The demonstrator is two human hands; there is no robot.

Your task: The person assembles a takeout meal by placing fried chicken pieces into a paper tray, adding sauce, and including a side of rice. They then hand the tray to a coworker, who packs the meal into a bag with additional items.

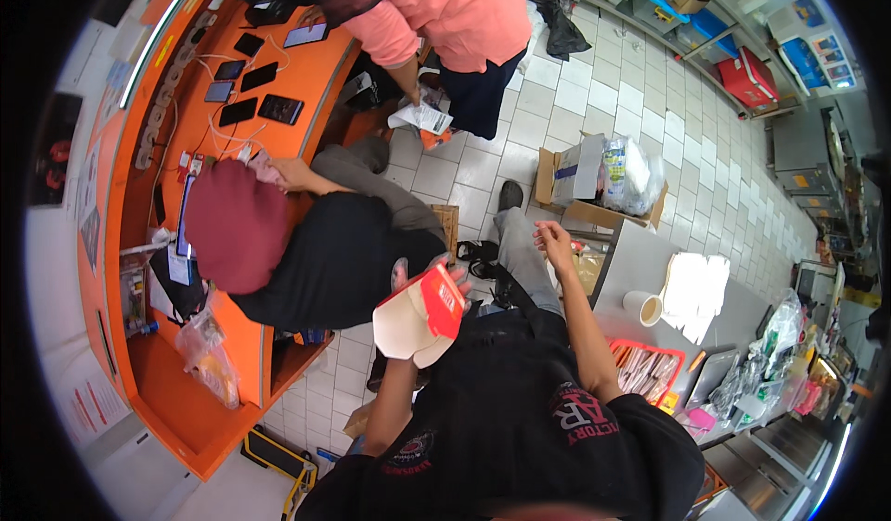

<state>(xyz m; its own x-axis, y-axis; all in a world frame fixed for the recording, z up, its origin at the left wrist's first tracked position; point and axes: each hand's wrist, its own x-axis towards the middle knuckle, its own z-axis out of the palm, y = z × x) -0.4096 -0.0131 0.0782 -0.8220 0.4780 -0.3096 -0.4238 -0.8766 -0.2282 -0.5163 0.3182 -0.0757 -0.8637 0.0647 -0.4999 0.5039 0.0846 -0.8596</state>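
A folded paper food box [415, 321], red and cream with its flaps standing up, is held in my left hand [459, 278]. The box covers most of that hand, so only some fingertips show around its far side. My right hand [554, 244] is raised over my leg, near the edge of a grey counter [608, 303]. Its fingers are loosely bent and apart, with nothing visible in them. A paper cup [642, 308] and a stack of white paper sheets [694, 296] rest on the counter beside my right forearm. Nearer me, a red basket [640, 346] holds many small packets.
A person in a maroon head covering [236, 224] sits close on my left at an orange desk [320, 117] with several phones. Another person in a pink top [464, 15] bends over beyond, holding a white packet [422, 117]. An open cardboard box [548, 178] stands on the tiled floor.
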